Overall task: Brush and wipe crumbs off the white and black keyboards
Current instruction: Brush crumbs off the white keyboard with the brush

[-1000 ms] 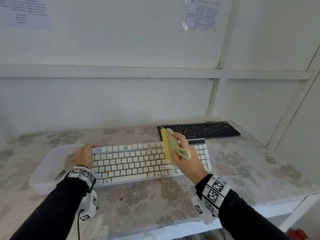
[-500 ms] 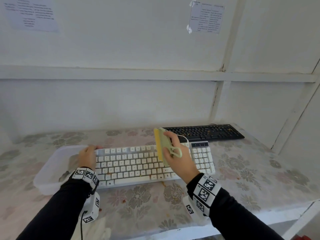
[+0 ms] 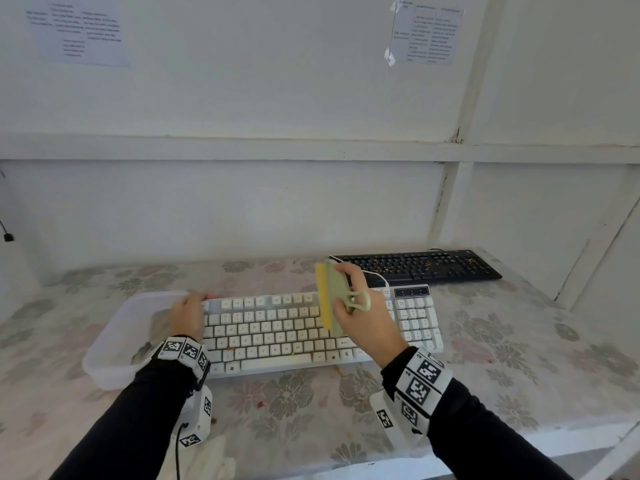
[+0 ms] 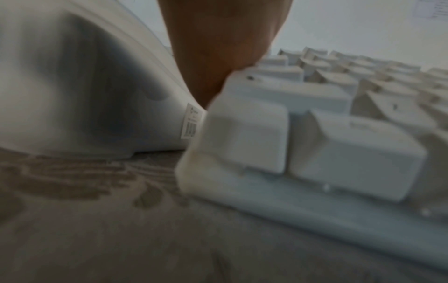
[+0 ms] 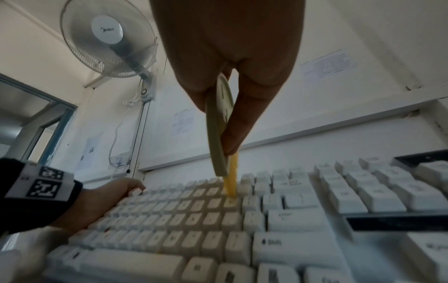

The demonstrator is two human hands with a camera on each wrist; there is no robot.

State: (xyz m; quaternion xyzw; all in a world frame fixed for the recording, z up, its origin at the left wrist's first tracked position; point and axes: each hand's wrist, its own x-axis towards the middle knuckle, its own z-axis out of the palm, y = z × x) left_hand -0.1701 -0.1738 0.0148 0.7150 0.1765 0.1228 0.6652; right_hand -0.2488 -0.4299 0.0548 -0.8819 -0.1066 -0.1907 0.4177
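Observation:
The white keyboard (image 3: 277,334) lies across the middle of the floral table, with a few orange crumbs near its front keys. My right hand (image 3: 360,306) grips a pale green brush (image 3: 334,296) with yellow bristles (image 5: 231,181); the bristle tips touch the keys in the keyboard's right-middle part. My left hand (image 3: 188,315) holds the keyboard's left end, fingers over its far edge. The black keyboard (image 3: 419,266) lies behind on the right, with orange crumbs scattered on its keys.
A translucent plastic tub (image 3: 114,337) sits against the white keyboard's left end (image 4: 232,134). A white cable (image 3: 374,273) runs between the two keyboards. The table's front edge (image 3: 346,472) is close to me. A wall fan (image 5: 109,38) hangs up on the left.
My right hand has moved the brush leftward across the white keyboard's keys. My left hand has stayed on the keyboard's left end.

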